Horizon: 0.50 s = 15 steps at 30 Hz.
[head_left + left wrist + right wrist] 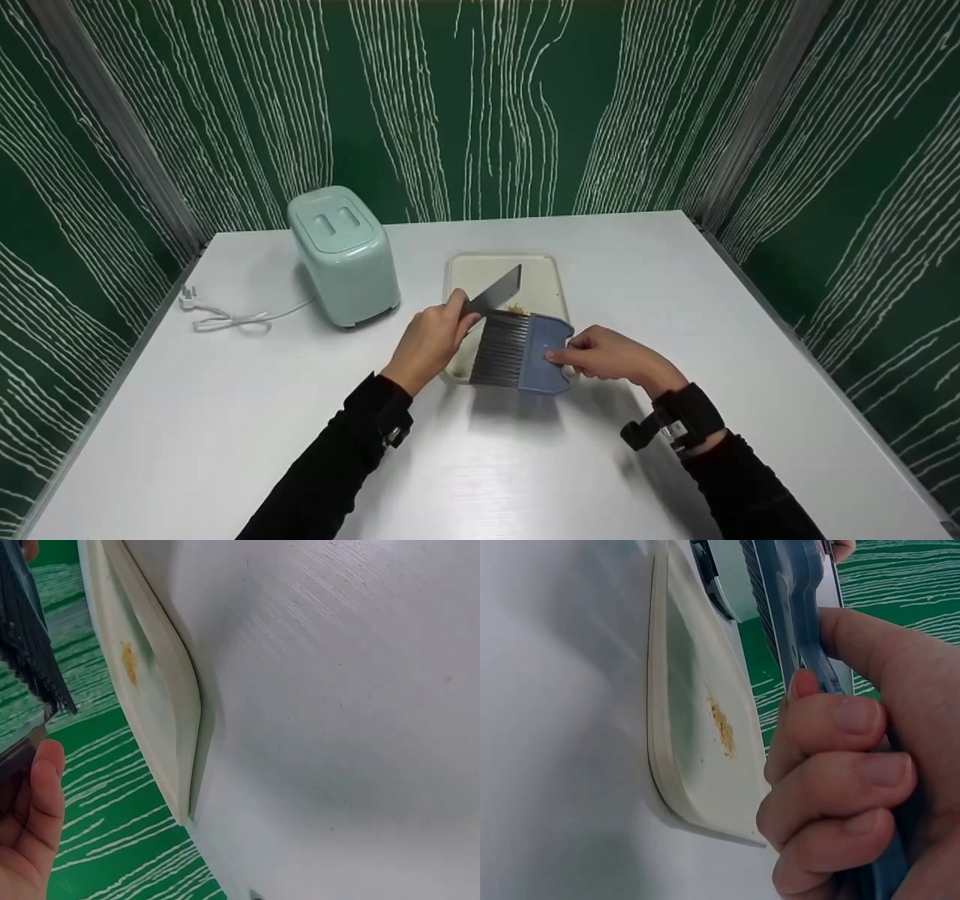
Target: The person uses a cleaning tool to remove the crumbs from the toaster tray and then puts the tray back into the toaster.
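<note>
Over at the left of the frame sits the glossy, rounded mint toaster (346, 266), its white cord (251, 318) bunched beside it on the tabletop (180, 420), apparently parked clear of the work. Into the centre now, where the left hand (429, 343) pinches a flat grey blade (501, 289) close by the dark, stiff-looking bristles (499, 351) of a blue brush (535, 367), touching or not I can't tell, above the shallow cream tray (469, 265), presumably so its rim contains the yellow crumbs (721, 727). Right of centre, the right hand (609, 355) curls round the brush's handle, one finger laid on smooth blue plastic.
</note>
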Tool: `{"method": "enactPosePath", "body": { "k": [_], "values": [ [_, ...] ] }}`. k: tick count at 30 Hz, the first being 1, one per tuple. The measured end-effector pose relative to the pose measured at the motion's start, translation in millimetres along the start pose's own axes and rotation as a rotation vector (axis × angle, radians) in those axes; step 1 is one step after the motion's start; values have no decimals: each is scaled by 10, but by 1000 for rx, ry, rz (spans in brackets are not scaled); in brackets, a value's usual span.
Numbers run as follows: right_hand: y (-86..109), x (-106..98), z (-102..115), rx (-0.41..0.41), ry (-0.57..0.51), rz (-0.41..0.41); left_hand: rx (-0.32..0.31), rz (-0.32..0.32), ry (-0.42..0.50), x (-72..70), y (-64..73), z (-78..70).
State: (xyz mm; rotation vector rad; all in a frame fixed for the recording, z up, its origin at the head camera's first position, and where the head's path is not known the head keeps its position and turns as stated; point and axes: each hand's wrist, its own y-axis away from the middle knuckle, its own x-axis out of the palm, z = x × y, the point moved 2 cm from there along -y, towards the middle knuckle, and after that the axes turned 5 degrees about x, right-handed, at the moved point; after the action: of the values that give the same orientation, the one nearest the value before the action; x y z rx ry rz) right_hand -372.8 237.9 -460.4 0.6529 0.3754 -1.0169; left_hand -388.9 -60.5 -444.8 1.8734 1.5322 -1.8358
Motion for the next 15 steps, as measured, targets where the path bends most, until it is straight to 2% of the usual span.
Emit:
{"method": "enactPosePath", "body": {
  "k": [8,15],
  "values": [
    [-1,-111,-96,72,-21,-83,55,-34,-32,17,19,2],
    [3,-174,-162,117,-7,-156,77,-26,-42,34,22,-1]
  ]
}}
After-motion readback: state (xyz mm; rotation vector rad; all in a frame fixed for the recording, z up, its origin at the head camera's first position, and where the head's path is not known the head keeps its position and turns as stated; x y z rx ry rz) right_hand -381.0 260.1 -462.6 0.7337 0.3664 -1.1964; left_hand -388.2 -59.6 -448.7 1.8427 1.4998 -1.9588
